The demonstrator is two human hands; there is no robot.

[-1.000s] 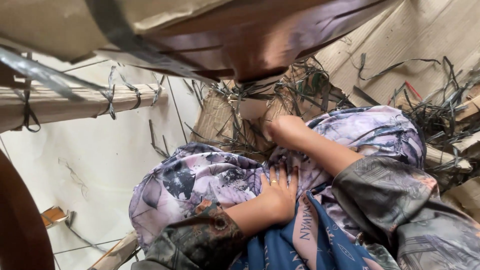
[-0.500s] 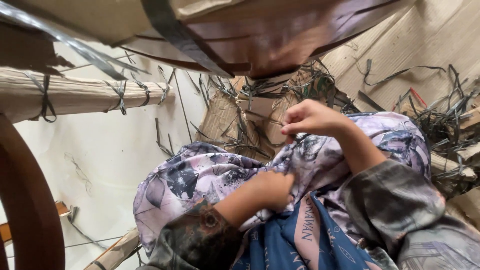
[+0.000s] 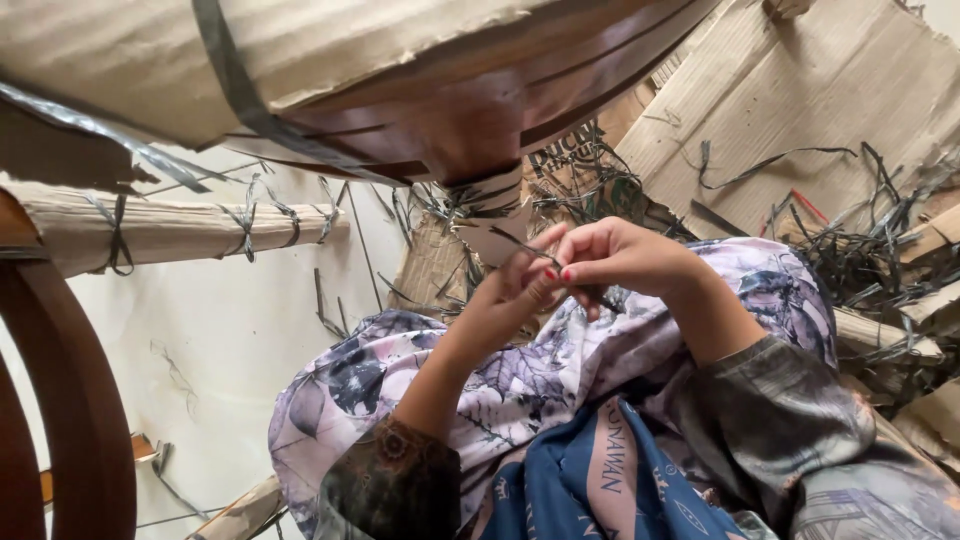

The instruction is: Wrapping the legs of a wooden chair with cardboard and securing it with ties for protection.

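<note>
I held both hands raised over my lap, in front of the dark brown polished wooden furniture piece [image 3: 470,110]. My left hand [image 3: 505,300] and my right hand [image 3: 615,255] met at the fingertips, and together they pinched a thin dark grey plastic strip [image 3: 520,243], which stuck out to the far left of my fingers. The rest of the strip was hidden inside my fingers. My lilac floral cloth [image 3: 520,380] covered my knees.
</note>
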